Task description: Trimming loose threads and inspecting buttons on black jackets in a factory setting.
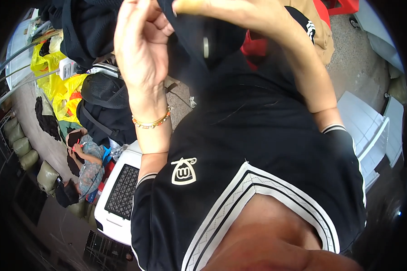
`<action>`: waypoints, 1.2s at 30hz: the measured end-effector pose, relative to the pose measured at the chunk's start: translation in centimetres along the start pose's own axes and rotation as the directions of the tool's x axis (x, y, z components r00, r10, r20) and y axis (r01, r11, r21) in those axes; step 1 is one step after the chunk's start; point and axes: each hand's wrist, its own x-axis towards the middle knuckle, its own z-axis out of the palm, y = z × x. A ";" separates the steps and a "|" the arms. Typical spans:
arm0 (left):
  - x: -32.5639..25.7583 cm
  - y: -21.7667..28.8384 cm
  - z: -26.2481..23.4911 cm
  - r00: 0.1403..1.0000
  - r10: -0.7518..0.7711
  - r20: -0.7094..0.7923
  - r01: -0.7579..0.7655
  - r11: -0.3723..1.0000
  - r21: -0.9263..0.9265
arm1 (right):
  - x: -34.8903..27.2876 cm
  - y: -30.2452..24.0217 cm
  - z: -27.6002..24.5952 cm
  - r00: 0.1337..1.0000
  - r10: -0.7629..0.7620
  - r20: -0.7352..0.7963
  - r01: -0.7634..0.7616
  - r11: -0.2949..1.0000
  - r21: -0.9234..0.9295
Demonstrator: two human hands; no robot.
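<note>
Dark black cloth hangs between my hands at the upper edge, with a small pale tag or strip on it. My left hand, palm turned inward and a beaded bracelet on the wrist, has its fingers curled at the cloth's left edge. The tops of these fingers are cut off by the frame. From the right my right hand reaches across, its thumb, yellowish at the tip, pressed on the cloth. Its other fingers are out of sight. Below the hands, the cloth is hard to tell from my black shirt.
A pile of black fabric lies at upper left, beside yellow plastic bags and a black mesh-covered bag. Another person works at lower left, near a white case with a black grille. White panels stand at right.
</note>
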 end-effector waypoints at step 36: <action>-1.3 -0.3 5.0 0.971 0.166 -0.171 0.108 0.333 0.937 | 0.0 0.5 -1.1 0.880 -0.463 -0.105 0.455 0.886 -0.093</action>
